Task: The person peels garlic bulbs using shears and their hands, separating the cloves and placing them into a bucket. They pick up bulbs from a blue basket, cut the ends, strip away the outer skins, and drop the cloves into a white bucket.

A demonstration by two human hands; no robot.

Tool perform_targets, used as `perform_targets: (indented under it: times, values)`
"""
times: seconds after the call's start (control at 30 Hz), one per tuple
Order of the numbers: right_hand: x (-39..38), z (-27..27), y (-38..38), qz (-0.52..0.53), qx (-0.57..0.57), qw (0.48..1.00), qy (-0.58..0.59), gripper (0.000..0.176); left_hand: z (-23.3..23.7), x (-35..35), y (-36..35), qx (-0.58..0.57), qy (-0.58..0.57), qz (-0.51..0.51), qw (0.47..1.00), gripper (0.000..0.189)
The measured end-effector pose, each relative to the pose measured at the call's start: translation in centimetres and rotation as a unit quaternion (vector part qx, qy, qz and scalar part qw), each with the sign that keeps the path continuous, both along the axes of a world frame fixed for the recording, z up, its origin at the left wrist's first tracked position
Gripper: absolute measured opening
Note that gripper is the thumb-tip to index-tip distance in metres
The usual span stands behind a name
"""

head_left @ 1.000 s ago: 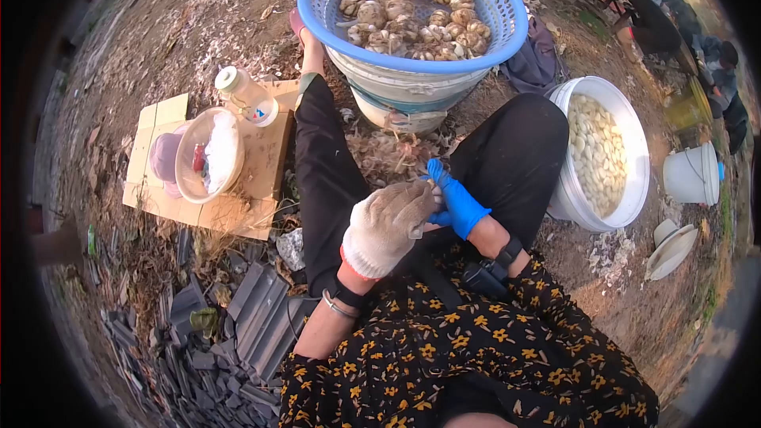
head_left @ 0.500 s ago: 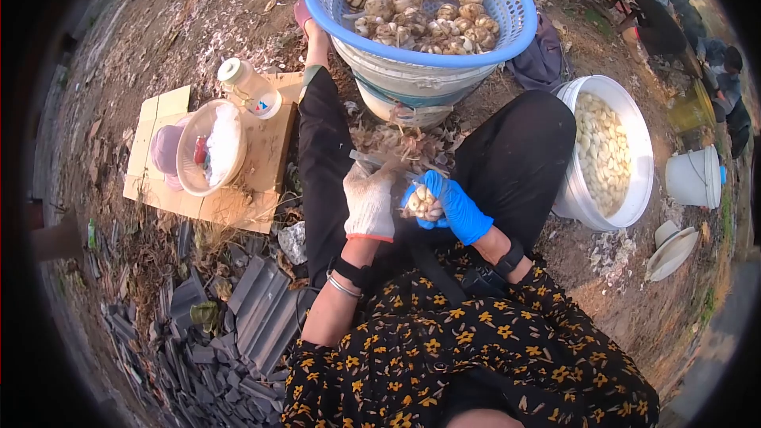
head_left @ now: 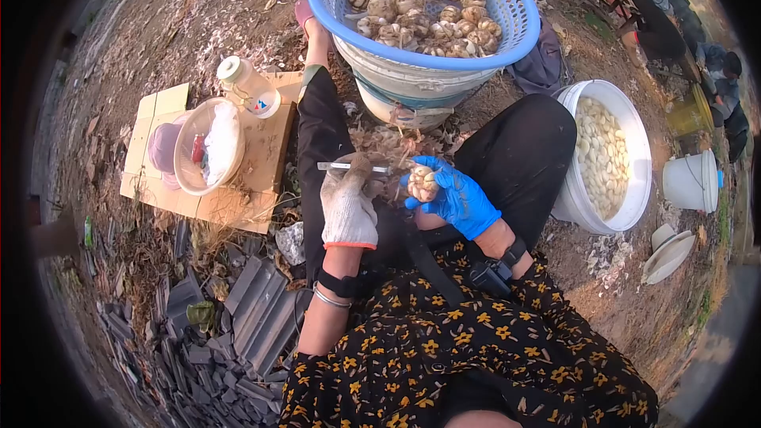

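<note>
A second ago the hands were together, now they're apart. Left hand (head_left: 350, 208), white glove, is gripping a knife (head_left: 331, 166), held crosswise just beside the garlic (head_left: 422, 184). Right hand (head_left: 466, 204), blue glove, has that garlic in its fingers, between the legs (head_left: 519, 139).

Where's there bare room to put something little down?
The cardboard has a bare strip right of the cream basket, below the bottle. Between the legs it's crowded: left hand holding a thin blade, right hand holding garlic, peelings beyond. Dark tiles crowd the cardboard's near side.
</note>
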State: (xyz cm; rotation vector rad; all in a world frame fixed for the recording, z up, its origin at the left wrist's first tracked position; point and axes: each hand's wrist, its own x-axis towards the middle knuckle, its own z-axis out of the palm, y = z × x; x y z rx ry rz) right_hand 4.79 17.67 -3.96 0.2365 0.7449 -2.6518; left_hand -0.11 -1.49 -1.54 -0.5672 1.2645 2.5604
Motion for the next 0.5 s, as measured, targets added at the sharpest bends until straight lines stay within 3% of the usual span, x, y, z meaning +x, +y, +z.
perform_targets:
  times: [0.13,0.23,0.3,0.37,0.5]
  values:
    - [-0.4,1.1,-0.4,-0.032,0.06,0.998,0.013,0.043,1.5,0.9,0.4,0.056,0.023,-0.004,0.998,0.02]
    - [-0.4,1.2,-0.2,-0.028,0.095,0.995,0.021,0.041,1.4,1.4,0.5,0.028,0.05,-0.035,0.998,0.018]
    - [-0.4,1.2,-0.5,-0.051,0.111,0.992,0.036,0.039,1.6,1.5,0.7,-0.062,0.058,-0.045,0.995,0.021]
    - [-0.3,1.7,-1.1,-0.066,0.205,0.976,0.044,0.041,2.2,1.8,1.3,-0.139,0.048,-0.039,0.988,0.021]
    - [-0.1,0.7,-1.5,-0.072,0.415,0.896,0.142,0.042,1.6,2.1,1.6,-0.15,0.081,-0.045,0.984,0.022]
